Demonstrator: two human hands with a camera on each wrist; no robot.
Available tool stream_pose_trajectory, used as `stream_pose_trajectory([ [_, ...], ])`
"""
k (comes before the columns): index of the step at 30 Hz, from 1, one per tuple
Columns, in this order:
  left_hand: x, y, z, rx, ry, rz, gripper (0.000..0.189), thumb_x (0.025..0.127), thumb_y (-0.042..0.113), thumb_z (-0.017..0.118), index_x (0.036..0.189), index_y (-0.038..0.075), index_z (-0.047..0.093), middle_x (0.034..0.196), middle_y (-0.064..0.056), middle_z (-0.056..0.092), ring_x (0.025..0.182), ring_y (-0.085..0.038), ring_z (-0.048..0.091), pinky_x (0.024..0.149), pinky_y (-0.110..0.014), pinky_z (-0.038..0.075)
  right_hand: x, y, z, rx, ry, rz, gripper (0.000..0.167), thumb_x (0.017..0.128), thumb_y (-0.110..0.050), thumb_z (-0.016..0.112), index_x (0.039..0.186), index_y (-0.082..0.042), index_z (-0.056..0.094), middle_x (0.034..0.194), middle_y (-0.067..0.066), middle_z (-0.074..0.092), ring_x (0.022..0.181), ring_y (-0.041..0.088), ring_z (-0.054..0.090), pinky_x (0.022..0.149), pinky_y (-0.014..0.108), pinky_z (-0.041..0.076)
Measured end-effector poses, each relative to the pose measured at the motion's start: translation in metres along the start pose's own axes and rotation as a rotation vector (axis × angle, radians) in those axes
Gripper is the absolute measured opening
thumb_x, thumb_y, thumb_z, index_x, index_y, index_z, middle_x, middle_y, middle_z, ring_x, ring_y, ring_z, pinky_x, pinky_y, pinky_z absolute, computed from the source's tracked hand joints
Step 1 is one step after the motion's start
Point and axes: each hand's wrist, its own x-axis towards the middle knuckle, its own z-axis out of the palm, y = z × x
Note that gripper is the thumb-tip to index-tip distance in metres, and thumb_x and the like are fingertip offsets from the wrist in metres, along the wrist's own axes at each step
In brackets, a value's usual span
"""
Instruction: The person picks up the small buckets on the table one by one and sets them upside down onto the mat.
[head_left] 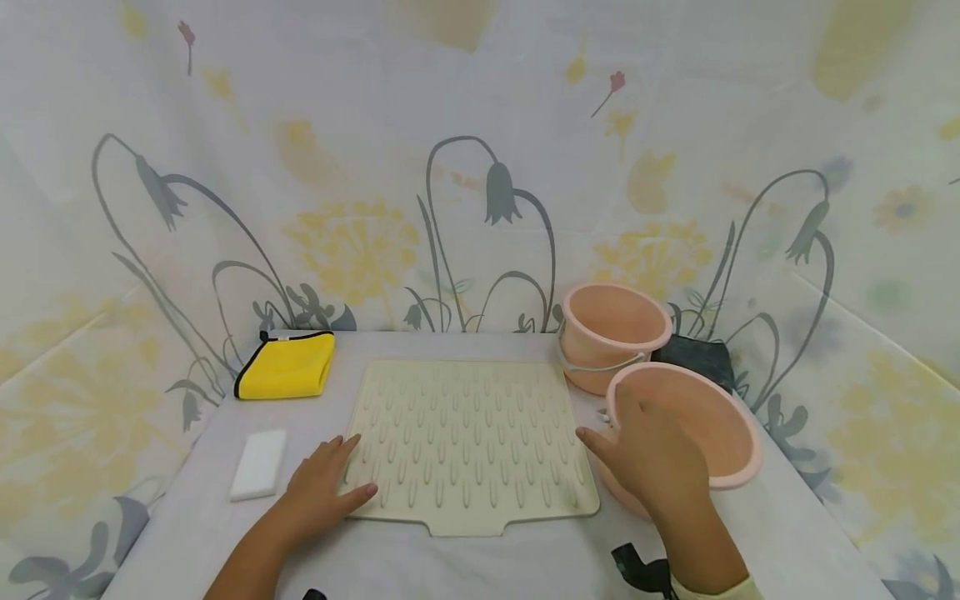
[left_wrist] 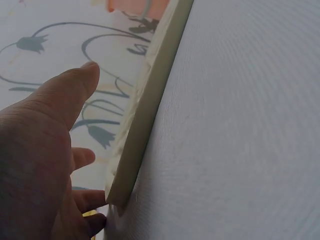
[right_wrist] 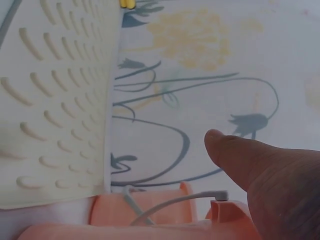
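A cream ridged mat (head_left: 465, 425) with rows of raised oval bumps and a tab on its near edge lies flat on the table. At its left edge is my left hand (head_left: 324, 483), fingers spread and thumb over the near left corner; in the left wrist view fingertips come close to the mat's side (left_wrist: 142, 115). My right hand (head_left: 658, 457), thumb extended, hovers in front of the nearer pink bucket (head_left: 738, 479) and hides part of it. The right wrist view shows the thumb (right_wrist: 235, 152) apart from the mat, and nothing gripped.
Behind the nearer bucket stands another pink bucket (head_left: 588, 354) with a grey handle. A dark folded item (head_left: 693, 358) lies at the back right. To the left are a folded yellow cloth (head_left: 288, 367) with black trim and a white rectangular block (head_left: 258, 465). Floral fabric (head_left: 360, 167) surrounds the table.
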Motion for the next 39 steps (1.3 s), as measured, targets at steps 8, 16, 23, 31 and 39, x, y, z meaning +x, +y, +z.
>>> stream_pose_trajectory([
  [8, -0.003, -0.012, 0.005, 0.009, -0.003, 0.037, 0.11, 0.087, 0.064, 0.075, 0.161, -0.003, 0.03, 0.166, -0.033, 0.026, 0.153, -0.059, 0.019, 0.12, -0.075, 0.017, -0.001, 0.002, 0.001, 0.02, -0.061, 0.054, 0.072, 0.09, -0.067, 0.068, 0.126, -0.006, 0.057, 0.067, 0.002, 0.053, 0.057, 0.019, 0.051, 0.048, 0.032, 0.036],
  [16, -0.007, -0.018, 0.005, -0.006, -0.011, 0.034, 0.128, 0.078, 0.067, 0.082, 0.162, -0.008, 0.021, 0.168, -0.031, 0.023, 0.154, -0.058, 0.015, 0.122, -0.072, 0.014, -0.001, 0.002, -0.001, 0.0, -0.12, 0.043, 0.043, 0.095, -0.053, 0.064, 0.082, -0.012, 0.065, 0.06, 0.0, 0.055, 0.056, 0.019, 0.052, 0.049, 0.033, 0.037],
  [23, -0.006, -0.02, 0.003, -0.022, -0.039, 0.003, 0.134, 0.074, 0.067, 0.085, 0.163, -0.006, 0.018, 0.17, -0.03, 0.021, 0.155, -0.056, 0.013, 0.123, -0.071, 0.011, -0.001, 0.005, 0.004, -0.068, -0.049, -0.041, 0.038, 0.095, -0.037, 0.065, 0.063, -0.017, 0.056, 0.05, -0.002, 0.049, 0.046, 0.018, 0.046, 0.046, 0.031, 0.032],
  [31, -0.004, -0.021, 0.003, -0.023, -0.062, -0.014, 0.136, 0.072, 0.067, 0.086, 0.163, -0.007, 0.019, 0.17, -0.029, 0.02, 0.156, -0.055, 0.013, 0.124, -0.07, 0.01, -0.005, 0.006, 0.007, -0.115, -0.006, -0.059, 0.032, 0.09, -0.025, 0.069, 0.065, -0.015, 0.052, 0.048, -0.001, 0.046, 0.044, 0.016, 0.043, 0.045, 0.029, 0.032],
  [39, -0.002, -0.017, 0.003, -0.009, -0.049, -0.002, 0.132, 0.071, 0.066, 0.087, 0.162, -0.006, 0.025, 0.169, -0.028, 0.024, 0.155, -0.056, 0.016, 0.123, -0.071, 0.014, -0.007, 0.008, 0.006, -0.126, 0.041, -0.077, 0.031, 0.089, -0.024, 0.069, 0.066, -0.014, 0.05, 0.048, -0.002, 0.044, 0.044, 0.017, 0.041, 0.044, 0.029, 0.03],
])
